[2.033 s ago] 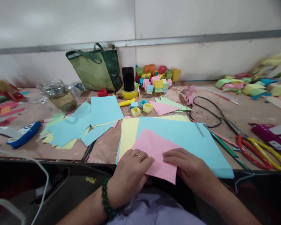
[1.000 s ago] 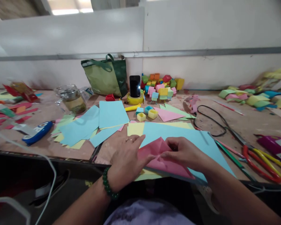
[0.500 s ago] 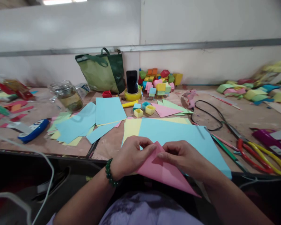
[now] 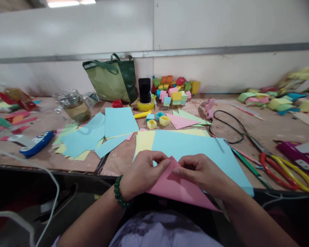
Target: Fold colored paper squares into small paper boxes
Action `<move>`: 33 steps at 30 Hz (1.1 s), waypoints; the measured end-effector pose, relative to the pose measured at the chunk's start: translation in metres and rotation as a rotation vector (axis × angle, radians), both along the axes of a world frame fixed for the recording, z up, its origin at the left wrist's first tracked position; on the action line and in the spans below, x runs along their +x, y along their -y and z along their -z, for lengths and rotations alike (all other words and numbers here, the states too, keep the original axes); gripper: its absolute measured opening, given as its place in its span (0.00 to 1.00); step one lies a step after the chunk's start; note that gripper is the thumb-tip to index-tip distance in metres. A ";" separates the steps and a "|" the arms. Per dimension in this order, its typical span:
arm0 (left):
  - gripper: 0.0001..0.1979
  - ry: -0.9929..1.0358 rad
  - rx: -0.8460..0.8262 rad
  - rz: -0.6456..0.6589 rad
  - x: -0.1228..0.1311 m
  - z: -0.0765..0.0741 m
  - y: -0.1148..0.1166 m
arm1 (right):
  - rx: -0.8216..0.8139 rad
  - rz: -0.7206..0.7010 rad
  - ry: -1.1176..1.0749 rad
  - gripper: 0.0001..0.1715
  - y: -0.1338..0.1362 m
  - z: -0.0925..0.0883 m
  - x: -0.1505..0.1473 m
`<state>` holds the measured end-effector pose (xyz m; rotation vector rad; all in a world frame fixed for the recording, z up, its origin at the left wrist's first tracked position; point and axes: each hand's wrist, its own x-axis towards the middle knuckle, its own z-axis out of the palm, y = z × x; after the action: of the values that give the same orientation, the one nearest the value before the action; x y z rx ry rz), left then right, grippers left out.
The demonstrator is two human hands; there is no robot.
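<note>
Both left hand [image 4: 141,173] and right hand [image 4: 204,171], nearly closed, pinch pink paper [image 4: 180,188] at the counter's front edge [image 4: 115,166], likely light, easily creased, best held near corners

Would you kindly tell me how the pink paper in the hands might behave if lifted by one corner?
The pink paper is probably light, a thin sheet that the left hand and right hand pinch near its top corner. It seems fairly stiff for paper, since its lower edge looks straight.
</note>
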<state>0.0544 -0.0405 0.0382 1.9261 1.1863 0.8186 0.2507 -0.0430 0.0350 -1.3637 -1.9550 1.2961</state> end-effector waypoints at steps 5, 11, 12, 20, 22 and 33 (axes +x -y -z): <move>0.09 -0.212 0.250 -0.117 0.003 0.004 -0.006 | 0.104 -0.018 0.078 0.23 -0.022 0.003 -0.001; 0.16 -0.489 0.548 -0.143 0.010 0.017 -0.006 | 0.025 -0.058 0.193 0.26 -0.066 0.013 0.005; 0.16 -0.502 0.535 -0.103 0.011 0.020 -0.005 | 0.005 -0.067 0.199 0.27 -0.070 0.015 0.006; 0.14 -0.387 0.371 -0.131 0.009 0.036 -0.002 | -0.005 -0.080 0.041 0.28 -0.071 0.027 0.010; 0.20 -0.293 0.317 -0.193 0.005 0.032 -0.006 | 0.042 -0.092 -0.006 0.26 -0.063 0.021 0.008; 0.08 0.081 -0.037 -0.083 0.006 0.009 -0.010 | 0.126 -0.131 0.075 0.20 -0.034 0.007 0.002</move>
<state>0.0604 -0.0300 0.0289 1.8065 1.2309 0.9034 0.2529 -0.0094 0.0278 -1.2594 -2.1693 1.1716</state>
